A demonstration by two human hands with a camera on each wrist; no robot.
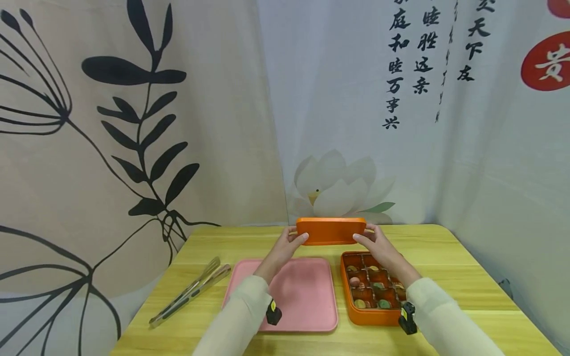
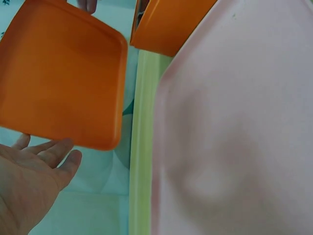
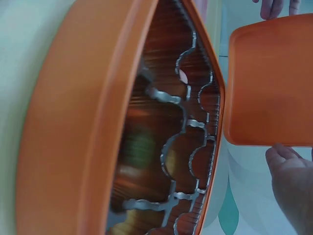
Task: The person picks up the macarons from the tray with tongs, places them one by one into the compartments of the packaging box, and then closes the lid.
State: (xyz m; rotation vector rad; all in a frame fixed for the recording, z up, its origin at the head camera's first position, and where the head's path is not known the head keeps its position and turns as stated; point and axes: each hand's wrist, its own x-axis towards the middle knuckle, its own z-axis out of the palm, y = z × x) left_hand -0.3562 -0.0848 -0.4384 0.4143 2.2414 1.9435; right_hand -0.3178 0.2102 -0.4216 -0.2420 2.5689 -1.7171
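Note:
An orange lid (image 1: 331,232) is held up over the far part of the table, its inner side showing in both wrist views. At its left edge my left hand (image 1: 284,248) grips it between thumb and fingers. My right hand (image 1: 379,244) pinches the opposite edge. Below the right forearm sits an uncovered orange box (image 1: 374,316), divided into compartments. Small round pieces (image 1: 384,303) in green, yellow and pink lie in these. The right sleeve hides part of the box's right side.
A pink tray (image 1: 307,301) lies left of the box, partly under my left forearm. Further left are clear tongs (image 1: 191,292), set diagonally on the wooden table (image 1: 467,277). Behind the table hangs a printed curtain (image 1: 231,99).

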